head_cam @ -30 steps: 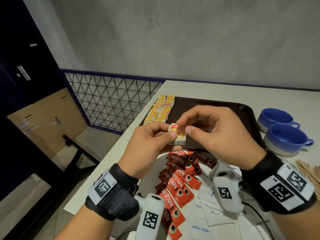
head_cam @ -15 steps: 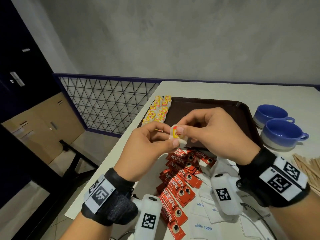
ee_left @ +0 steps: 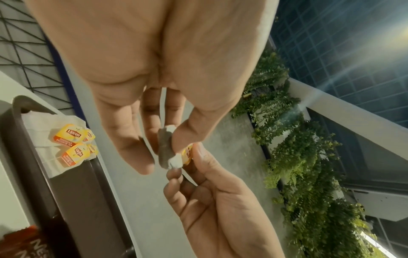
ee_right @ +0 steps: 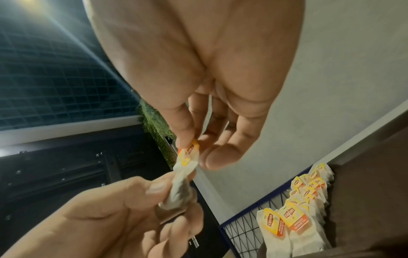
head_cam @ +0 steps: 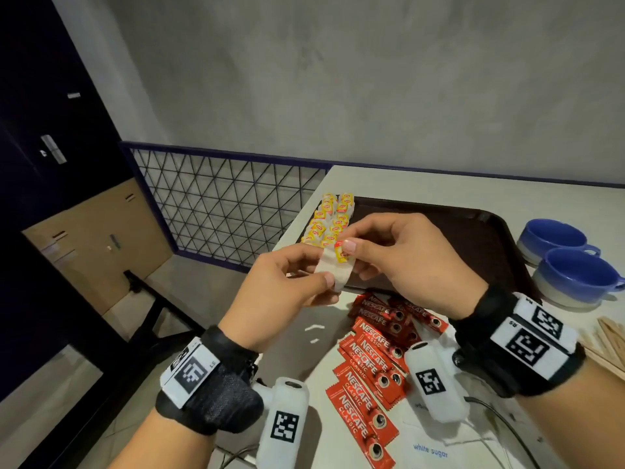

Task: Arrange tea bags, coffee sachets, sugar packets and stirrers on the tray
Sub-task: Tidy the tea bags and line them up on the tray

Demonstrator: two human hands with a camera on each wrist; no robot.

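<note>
Both hands hold one white tea bag (head_cam: 334, 270) in the air above the near edge of the dark brown tray (head_cam: 473, 231). My left hand (head_cam: 304, 275) pinches the bag's body (ee_left: 165, 148) between thumb and fingers. My right hand (head_cam: 358, 252) pinches its yellow tag (ee_right: 189, 153) at the top. Two rows of tea bags (head_cam: 329, 220) with yellow tags lie along the tray's left side. Red coffee sachets (head_cam: 368, 363) lie on the table below the hands, and white sugar packets (head_cam: 436, 448) lie beside them. Wooden stirrers (head_cam: 608, 343) show at the right edge.
Two blue cups (head_cam: 571, 265) stand right of the tray. The white table's left edge (head_cam: 297, 221) drops to a lower floor behind a wire-mesh railing (head_cam: 223, 204). Most of the tray's floor is bare.
The tea bag has turned from a folded block to hanging lengthwise between the hands. My right thumb now sits on the tag and my left hand grips lower on the bag.
</note>
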